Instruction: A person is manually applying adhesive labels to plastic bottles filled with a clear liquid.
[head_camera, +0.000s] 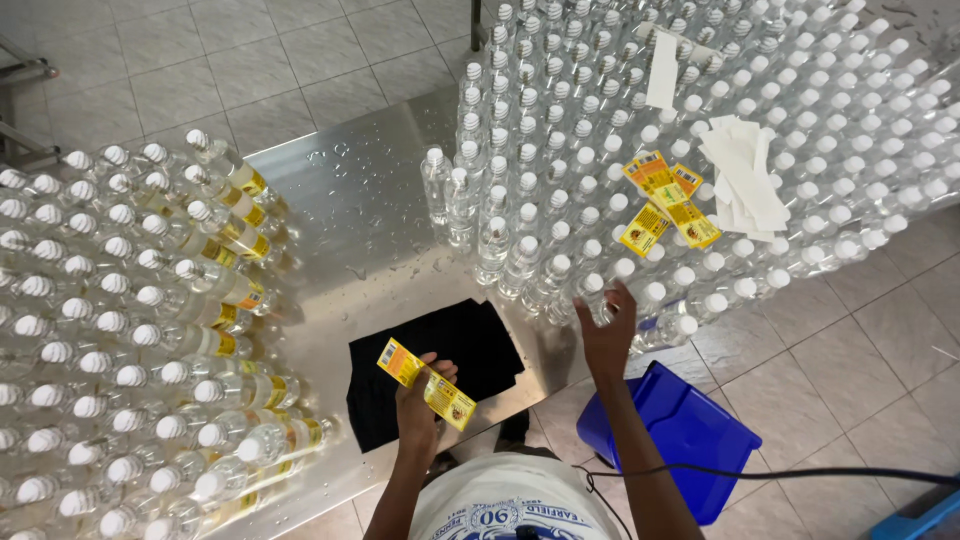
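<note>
Wet steel table (350, 200) gives us little margin: our right hand (606, 335) closes on an unlabelled bottle (596, 297) at the packed cluster's lower edge, right of centre, and may topple neighbours, while our left hand (418, 400) pinches yellow labels (427, 383) near bottom centre.

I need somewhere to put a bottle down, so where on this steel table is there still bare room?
The wet bare strip of the steel table runs between the labelled clear plastic bottles and the unlabelled clear bottles, down to the black cloth. Both bottle blocks are packed tight, and yellow labels and white backing strips lie on the unlabelled caps.
</note>
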